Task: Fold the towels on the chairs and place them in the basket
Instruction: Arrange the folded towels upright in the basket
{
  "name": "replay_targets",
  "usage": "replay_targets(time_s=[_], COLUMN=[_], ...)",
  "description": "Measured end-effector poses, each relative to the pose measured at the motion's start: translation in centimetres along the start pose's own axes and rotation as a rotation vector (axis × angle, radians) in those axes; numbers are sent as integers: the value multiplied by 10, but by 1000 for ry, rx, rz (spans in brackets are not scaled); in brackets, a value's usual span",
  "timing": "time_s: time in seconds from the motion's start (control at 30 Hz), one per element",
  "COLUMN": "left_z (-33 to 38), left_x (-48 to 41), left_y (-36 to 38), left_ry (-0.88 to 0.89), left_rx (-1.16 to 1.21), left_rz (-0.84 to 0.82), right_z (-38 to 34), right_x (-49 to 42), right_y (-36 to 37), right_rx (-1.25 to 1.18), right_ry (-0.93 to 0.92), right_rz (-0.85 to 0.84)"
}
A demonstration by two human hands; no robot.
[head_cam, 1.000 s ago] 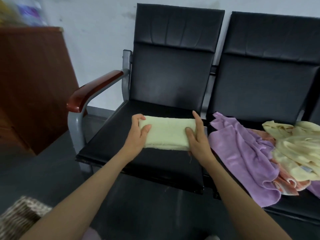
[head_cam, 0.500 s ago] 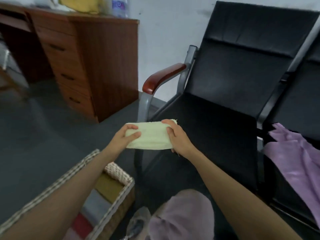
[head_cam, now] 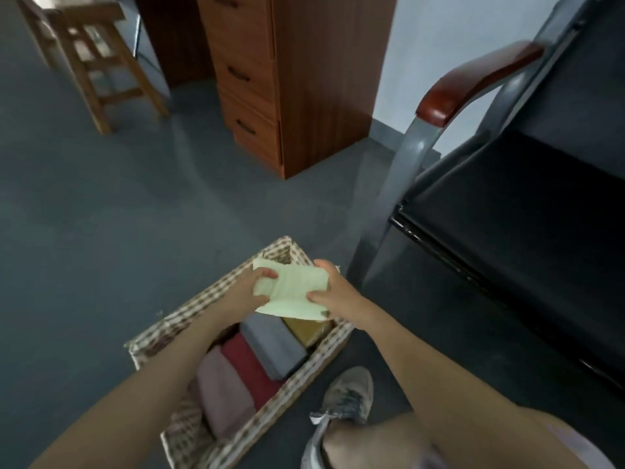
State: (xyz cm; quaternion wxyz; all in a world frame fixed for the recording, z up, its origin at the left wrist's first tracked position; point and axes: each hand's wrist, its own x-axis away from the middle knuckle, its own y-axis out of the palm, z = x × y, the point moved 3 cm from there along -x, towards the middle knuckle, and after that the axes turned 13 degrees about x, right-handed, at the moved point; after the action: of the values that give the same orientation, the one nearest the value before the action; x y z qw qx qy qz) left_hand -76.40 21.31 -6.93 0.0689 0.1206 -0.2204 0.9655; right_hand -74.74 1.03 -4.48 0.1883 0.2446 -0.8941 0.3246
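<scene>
Pale green and folded into a small thick rectangle, the towel (head_cam: 297, 292) is held in the air between both hands, directly above the far end of the basket (head_cam: 189, 308). It does not touch the basket or what lies in it. The left hand (head_cam: 250, 292) grasps the towel's left end, with the fingers curled over its top edge. The right hand (head_cam: 333, 292) grasps the right end, the thumb on the near face and the fingers wrapped behind. One loose layer hangs down from the towel's near edge.

The basket is woven in a brown and cream check and stands on the grey floor (head_cam: 101, 214), just left of the chair's metal leg. Inside it, folded towels lie side by side in a row: a mauve towel (head_cam: 223, 397) nearest, then a dark red towel (head_cam: 252, 370), a grey towel (head_cam: 274, 346), and a mustard towel (head_cam: 307, 330) at the far end, partly under the held one.

At the right stands the black chair (head_cam: 507, 231), with a reddish wooden armrest (head_cam: 473, 82) on a grey frame. A brown drawer unit (head_cam: 287, 79) stands against the far wall, and a wooden stool (head_cam: 98, 59) is at the far left. A grey shoe (head_cam: 345, 397) rests on the floor just right of the basket.
</scene>
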Motion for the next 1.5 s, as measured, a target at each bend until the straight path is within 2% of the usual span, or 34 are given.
replay_targets(time_s=[0.07,0.13,0.2,0.33,0.43,0.5,0.57,0.67,0.9,1.0,1.07,1.17,1.27,1.33,1.43,1.5], left_z=[-28,-52,-71,-106,-136,-150,-153,-165,-179,-187,-190,-187,-189,-189,-180,-172], left_x=[-2,-2,2,13,17,17,13,3,5,14,23,34,40,39,32,28], left_y=[1,2,5,11,12,13,13,15,22,24,35,59,75,81,88,86], left_ry=[-10,-52,-98,-211,-313,-315,-218,-266,-499,-579,-589,-513,-573,-617,-691,-748], left_rx=[-131,-193,-198,-231,-280,-268,-460,-446,-178,-183,-273,-431,-287,-301,-364,-366], left_rz=[-55,-79,-74,-45,-82,-109,-92,-59,21,84,120,-3,-31,-49,-86,-112], right_z=[7,14,17,27,37,49,56,61,62,60,58,57,61,68,71,64], right_x=[-8,-17,-27,-47,-54,-59,-62,-65,-69,-76,-80,-85,-89,-88,-84,-81], right_y=[22,40,58,119,153,167,179,194,198,194,186,172,167,167,169,165], right_rx=[39,118,121,20,68,60,94,202,399,343,443,618,778,862,879,823], right_ry=[55,99,194,471,507,530,551,542,467,445,390,305,245,235,193,124], right_rz=[-90,-89,-81,-174,-265,-303,-340,-373,-391,-331,-295,-343,-425,-471,-490,-423])
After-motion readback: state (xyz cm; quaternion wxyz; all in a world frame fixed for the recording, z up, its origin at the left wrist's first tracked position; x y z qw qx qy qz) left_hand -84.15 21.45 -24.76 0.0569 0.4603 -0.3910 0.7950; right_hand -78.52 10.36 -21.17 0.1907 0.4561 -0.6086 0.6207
